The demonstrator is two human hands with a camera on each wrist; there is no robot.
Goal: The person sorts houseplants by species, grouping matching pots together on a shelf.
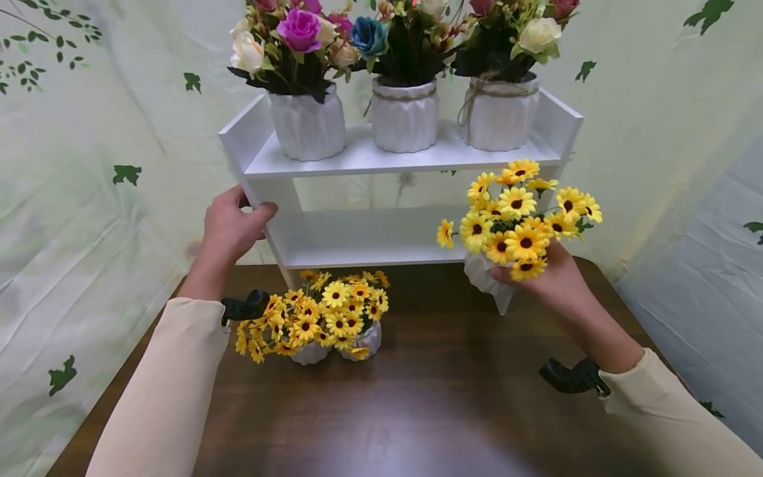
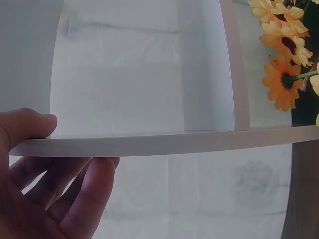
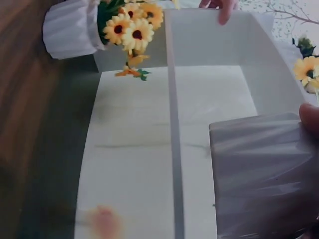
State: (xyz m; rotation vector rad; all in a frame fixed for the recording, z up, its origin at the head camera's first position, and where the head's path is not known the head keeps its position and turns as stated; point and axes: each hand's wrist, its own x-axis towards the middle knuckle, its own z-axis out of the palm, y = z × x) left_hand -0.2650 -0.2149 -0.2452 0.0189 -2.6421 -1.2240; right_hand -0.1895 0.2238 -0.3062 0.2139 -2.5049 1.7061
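A white two-tier shelf (image 1: 369, 240) stands on the brown table. My left hand (image 1: 229, 225) grips its left side panel (image 2: 149, 146), thumb on one face and fingers on the other, as the left wrist view shows. In my right hand (image 1: 554, 278) is a white ridged pot (image 3: 264, 174) of yellow artificial daisies (image 1: 518, 212), held in front of the shelf's right end, level with the lower tier. The blooms hide part of the right side panel. Two more white pots of yellow daisies (image 1: 322, 311) stand close together on the table, near the left front of the shelf.
On the top tier stand three white pots of artificial roses: a left pot (image 1: 306, 126), a middle pot (image 1: 405, 116) and a right pot (image 1: 501, 112) tied with twine. Behind hangs pale cloth (image 1: 161, 132) with a green leaf print. The table's wood surface (image 1: 405, 411) reaches toward me.
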